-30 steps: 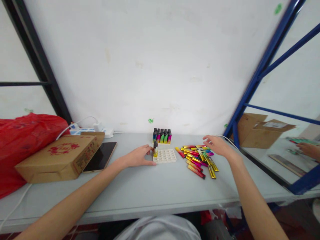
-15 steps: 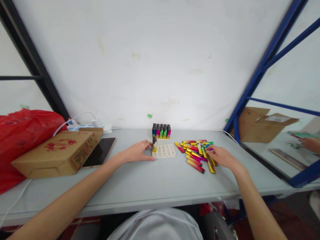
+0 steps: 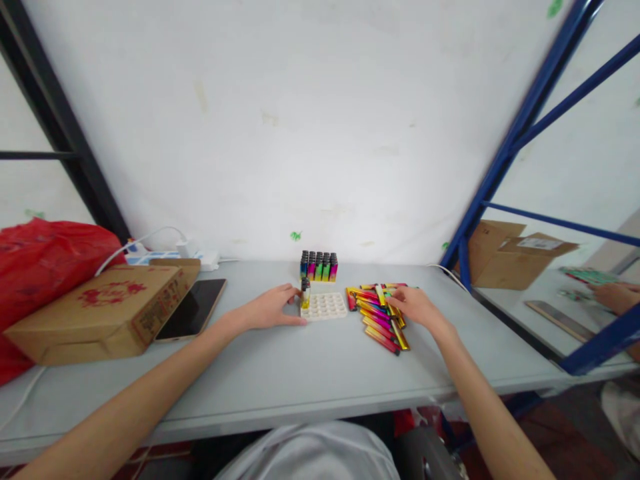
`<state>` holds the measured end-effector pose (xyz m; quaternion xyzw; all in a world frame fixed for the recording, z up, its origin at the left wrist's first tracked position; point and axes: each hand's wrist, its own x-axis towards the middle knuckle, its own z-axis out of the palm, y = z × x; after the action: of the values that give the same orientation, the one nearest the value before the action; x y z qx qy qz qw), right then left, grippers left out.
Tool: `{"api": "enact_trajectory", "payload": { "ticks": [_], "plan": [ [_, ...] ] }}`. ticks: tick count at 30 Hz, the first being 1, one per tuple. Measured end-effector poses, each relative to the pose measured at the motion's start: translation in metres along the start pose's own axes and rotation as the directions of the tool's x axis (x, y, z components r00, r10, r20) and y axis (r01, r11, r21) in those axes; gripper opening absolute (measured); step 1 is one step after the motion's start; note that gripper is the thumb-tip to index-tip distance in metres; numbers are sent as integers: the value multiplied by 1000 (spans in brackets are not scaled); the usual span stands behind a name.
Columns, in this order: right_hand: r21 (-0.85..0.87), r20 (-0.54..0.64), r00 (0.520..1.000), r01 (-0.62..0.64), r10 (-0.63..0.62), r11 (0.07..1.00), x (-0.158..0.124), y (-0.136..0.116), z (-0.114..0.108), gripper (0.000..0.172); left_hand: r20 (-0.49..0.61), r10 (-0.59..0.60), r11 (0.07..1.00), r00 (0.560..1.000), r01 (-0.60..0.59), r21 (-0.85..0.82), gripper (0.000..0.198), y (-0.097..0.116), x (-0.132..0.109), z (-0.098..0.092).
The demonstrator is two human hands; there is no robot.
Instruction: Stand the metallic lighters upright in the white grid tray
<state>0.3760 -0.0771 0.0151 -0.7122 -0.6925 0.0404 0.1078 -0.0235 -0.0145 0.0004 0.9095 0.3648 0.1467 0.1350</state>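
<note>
At the left edge of the white tray (image 3: 327, 306), where upright lighters (image 3: 305, 297) are held, the left hand (image 3: 273, 308) is placed with thumb and fingers apart, while right of the tray loose lighters (image 3: 376, 325) are reached by the right hand (image 3: 415, 305), whose finger closure cannot be told.

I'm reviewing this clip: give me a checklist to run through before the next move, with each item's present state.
1. Left hand at the left edge of the white, grid-celled tray: ok; whether it presses on it, cannot tell.
2. Yellow, black-topped lighters upright in the tray's left end: ok.
3. Open cells left in the tray: ok, most show bare.
4. Loose pile of shiny, multicoloured lighters neatly aligned: not ok, they overlap at differing angles.
5. Right hand at the pile: ok; a lighter pinched in its fingers, cannot tell.
6. Standing block of multicoloured, black-topped lighters upright behind the tray: ok.
</note>
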Motion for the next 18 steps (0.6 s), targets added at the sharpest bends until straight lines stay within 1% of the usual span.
{"api": "enact_trajectory", "payload": {
  "ticks": [3,5,7,9,12,16,18],
  "plan": [
    [-110,58,998,-23,30,994,6,-10,-4,35,6,-9,1000,1000,9,-4,65,0,1,0],
    [-159,63,996,-55,65,986,9,-17,-7,30,12,-13,1000,1000,13,-7,65,0,1,0],
    [-172,61,994,-83,95,982,13,-22,-8,28,6,-11,1000,1000,12,-10,65,0,1,0],
    [-151,51,992,-106,115,983,16,-23,-8,32,-1,-9,1000,1000,9,-11,65,0,1,0],
    [-97,19,989,-141,144,985,20,-17,-5,35,-8,-11,1000,1000,10,-15,65,0,1,1],
    [-39,-56,988,-147,145,988,24,-1,-4,29,-18,-11,1000,1000,11,-15,65,0,0,2],
    [52,-104,977,-182,187,982,26,6,-4,26,-23,-10,1000,1000,10,-25,66,0,0,2]
  ]
}}
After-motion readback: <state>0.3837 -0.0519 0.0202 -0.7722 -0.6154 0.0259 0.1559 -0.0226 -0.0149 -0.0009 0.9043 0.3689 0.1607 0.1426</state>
